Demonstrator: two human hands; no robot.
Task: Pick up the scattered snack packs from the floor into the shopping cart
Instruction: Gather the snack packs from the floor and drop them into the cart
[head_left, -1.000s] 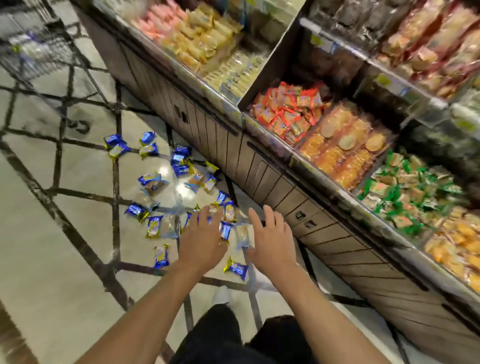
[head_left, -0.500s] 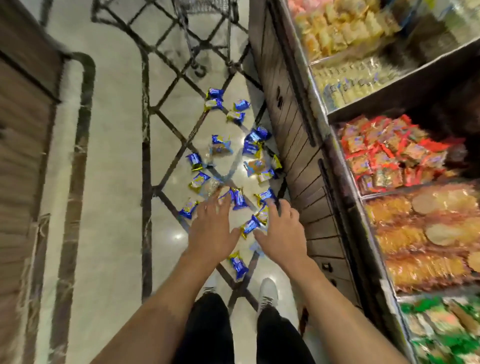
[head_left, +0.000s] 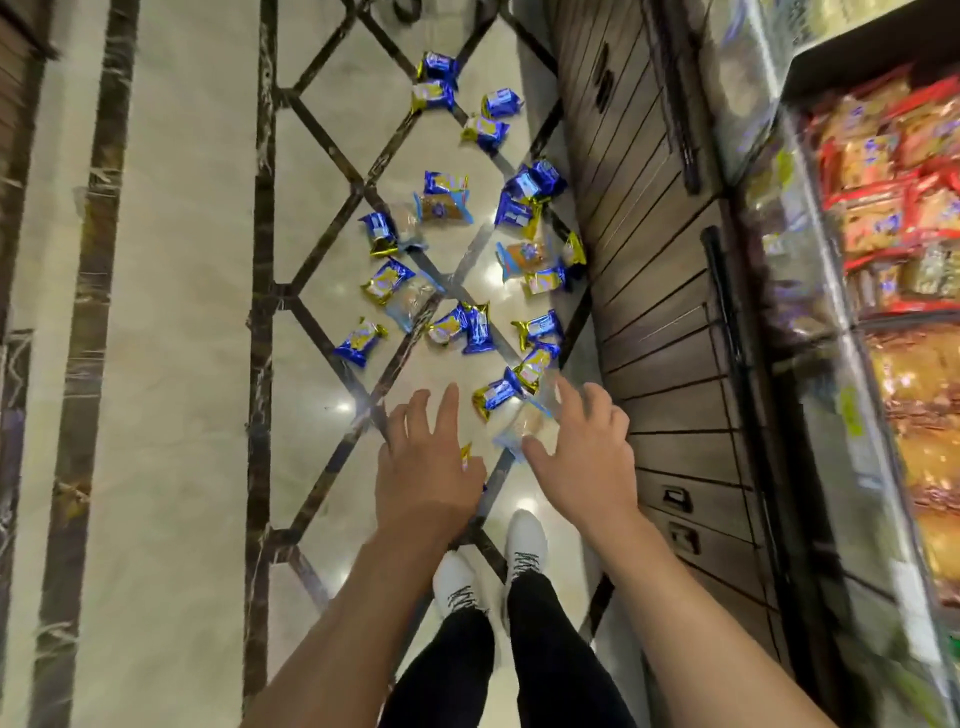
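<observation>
Fingers (head_left: 449, 410) of left hand (head_left: 426, 467) and right hand (head_left: 587, 457) spread, empty, above snack packs (head_left: 478, 322) scattered on floor (head_left: 171, 364).

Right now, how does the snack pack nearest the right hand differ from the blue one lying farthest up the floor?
The clear pack by the right hand is see-through, showing a pale cake; the farthest blue pack is opaque foil. The clear pack lies between the two hands; the blue one lies well beyond them. Both rest on the floor, not yet picked up.
</observation>
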